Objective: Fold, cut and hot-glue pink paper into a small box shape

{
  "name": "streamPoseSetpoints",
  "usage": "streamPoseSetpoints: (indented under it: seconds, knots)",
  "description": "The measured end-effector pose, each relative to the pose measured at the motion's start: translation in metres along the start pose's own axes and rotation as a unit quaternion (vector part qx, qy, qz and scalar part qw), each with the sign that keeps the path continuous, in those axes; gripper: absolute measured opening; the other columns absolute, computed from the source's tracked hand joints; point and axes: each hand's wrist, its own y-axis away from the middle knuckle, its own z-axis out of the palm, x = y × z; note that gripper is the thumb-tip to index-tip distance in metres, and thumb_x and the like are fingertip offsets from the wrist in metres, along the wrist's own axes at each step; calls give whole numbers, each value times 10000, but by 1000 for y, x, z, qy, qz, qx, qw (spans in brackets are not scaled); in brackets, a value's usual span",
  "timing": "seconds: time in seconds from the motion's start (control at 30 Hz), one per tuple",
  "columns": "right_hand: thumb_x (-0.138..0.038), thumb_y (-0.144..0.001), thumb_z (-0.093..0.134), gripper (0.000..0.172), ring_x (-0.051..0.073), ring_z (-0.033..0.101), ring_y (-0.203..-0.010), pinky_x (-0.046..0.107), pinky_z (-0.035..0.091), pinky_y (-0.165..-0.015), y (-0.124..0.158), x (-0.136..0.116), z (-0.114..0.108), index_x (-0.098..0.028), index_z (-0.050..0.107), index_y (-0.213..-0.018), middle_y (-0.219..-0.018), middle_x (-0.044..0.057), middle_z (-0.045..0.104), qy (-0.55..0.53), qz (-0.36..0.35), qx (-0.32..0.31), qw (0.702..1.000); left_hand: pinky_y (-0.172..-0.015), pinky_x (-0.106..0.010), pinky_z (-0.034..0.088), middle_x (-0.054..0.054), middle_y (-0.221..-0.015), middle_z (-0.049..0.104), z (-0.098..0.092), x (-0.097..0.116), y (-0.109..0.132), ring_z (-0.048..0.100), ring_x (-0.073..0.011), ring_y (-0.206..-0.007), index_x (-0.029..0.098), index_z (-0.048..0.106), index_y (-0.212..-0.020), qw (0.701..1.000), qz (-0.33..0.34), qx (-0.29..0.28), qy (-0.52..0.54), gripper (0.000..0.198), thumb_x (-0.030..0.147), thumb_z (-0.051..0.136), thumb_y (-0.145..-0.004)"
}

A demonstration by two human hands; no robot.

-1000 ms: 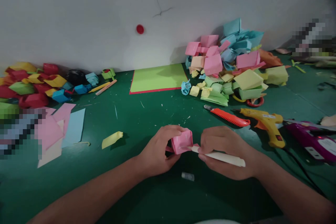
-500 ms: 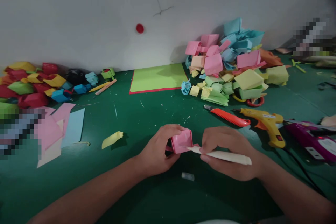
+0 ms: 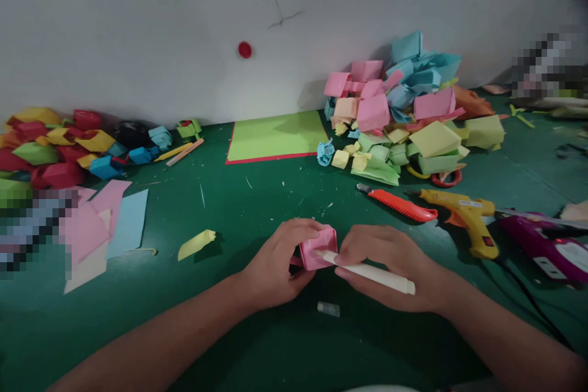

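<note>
Nearest you, a small clear cap lies on the green table, just short of your hands. Past it, your left hand is closed around the pink paper box, thumb below and fingers over the top, while your right hand grips the white pen; the two hands stand slightly apart. The pen's tip is at the box's near face, so the step in hand looks like drawing or pressing there; contact is too fine to confirm. Continuing would call for a steady left hold and light pressure, lest the thin wall dent. Farther off lie the red cutter, the yellow glue gun and a pile of folded paper.
</note>
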Motion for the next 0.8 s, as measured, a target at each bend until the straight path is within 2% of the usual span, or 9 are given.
streamPoseSetpoints:
  seconds: [0.37,0.8]
  knots:
    - [-132,-927,596,117,136,618,-709,268,432,-639,-3,-2,-5,-230,541,-893,-773,-5,668,37,-7,3,999,-1014,-449,536,-140,-1304,618,0,-1,5,604,-271,-1241,244,449,-1339,1000,-19,-8,-6,613,75,684,-798]
    - [-131,-925,584,120,141,612,-711,275,416,-638,-1,-1,-7,-234,530,-894,-779,-6,667,49,-5,-1,999,-1002,-448,545,-138,-1303,623,1,-2,3,608,-271,-1238,246,457,-1344,1000,-19,-1,-4,593,93,681,-817]
